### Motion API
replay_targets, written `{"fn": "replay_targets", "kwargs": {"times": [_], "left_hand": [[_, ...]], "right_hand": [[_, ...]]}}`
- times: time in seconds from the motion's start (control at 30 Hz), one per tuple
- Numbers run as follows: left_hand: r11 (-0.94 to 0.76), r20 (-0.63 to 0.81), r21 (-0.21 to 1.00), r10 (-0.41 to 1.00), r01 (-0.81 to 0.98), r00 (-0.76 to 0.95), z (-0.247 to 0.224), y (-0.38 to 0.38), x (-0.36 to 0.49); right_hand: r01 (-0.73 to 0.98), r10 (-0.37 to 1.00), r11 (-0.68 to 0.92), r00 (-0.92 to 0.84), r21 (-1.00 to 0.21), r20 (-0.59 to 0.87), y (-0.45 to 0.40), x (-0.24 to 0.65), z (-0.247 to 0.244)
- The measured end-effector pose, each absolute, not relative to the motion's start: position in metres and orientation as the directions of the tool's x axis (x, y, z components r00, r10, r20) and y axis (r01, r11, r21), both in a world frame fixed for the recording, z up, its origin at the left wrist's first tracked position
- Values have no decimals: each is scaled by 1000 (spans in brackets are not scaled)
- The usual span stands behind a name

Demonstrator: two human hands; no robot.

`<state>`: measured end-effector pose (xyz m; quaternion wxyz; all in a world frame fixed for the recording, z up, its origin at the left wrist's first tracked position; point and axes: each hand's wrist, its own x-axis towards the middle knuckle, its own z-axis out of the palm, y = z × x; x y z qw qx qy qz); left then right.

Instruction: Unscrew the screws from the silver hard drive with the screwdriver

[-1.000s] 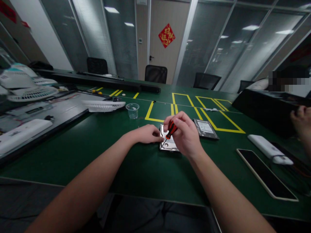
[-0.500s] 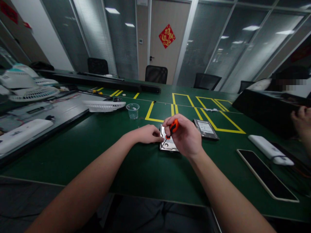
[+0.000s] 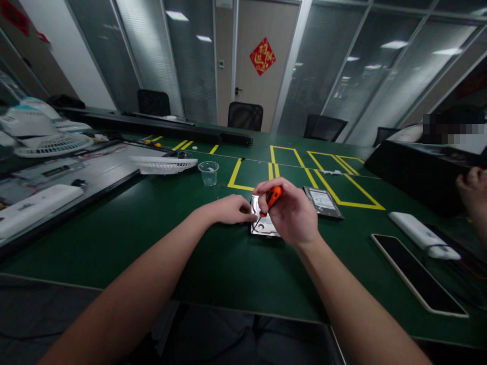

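My right hand (image 3: 294,215) is closed around the orange and black handle of a screwdriver (image 3: 274,196). The screwdriver's thin shaft slants down to the near left corner of a silver hard drive (image 3: 269,230) lying on the green table. Much of the drive is hidden beneath my right hand. At its left edge, my left hand (image 3: 232,209) grips the drive with curled fingers, the thumb and fingertips resting by the rim. A second hard drive (image 3: 322,200), with a white label, lies just right of my right hand.
A clear plastic cup (image 3: 209,175) stands left of the drive, beside a white grille (image 3: 165,165). To the right lie a phone (image 3: 416,274) and a white power strip (image 3: 422,234). Another person's hand (image 3: 474,190) touches a black box (image 3: 414,170). Yellow tape (image 3: 361,205) marks the table.
The screwdriver handle has turned slightly and tilts a little more to the right in my right hand. My left hand and the hard drive stay in place.
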<state>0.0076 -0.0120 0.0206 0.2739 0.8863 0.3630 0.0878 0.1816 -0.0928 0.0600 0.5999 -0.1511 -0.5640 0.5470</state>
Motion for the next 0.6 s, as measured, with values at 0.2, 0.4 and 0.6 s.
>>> {"fn": "replay_targets", "kwargs": {"times": [0.2,0.4,0.6], "left_hand": [[-588,-51,561,678,583,733,21,-11,7],[-584,-27,583,681,566,731,20,-11,7],[-568,4,617,694,544,720,18,-11,6]], "right_hand": [[-452,863,336,-203,-826,462,-93,183,59],[-479,864,310,-219,-822,454,-95,181,59],[-463,853,313,-248,-829,460,-96,180,60]]}}
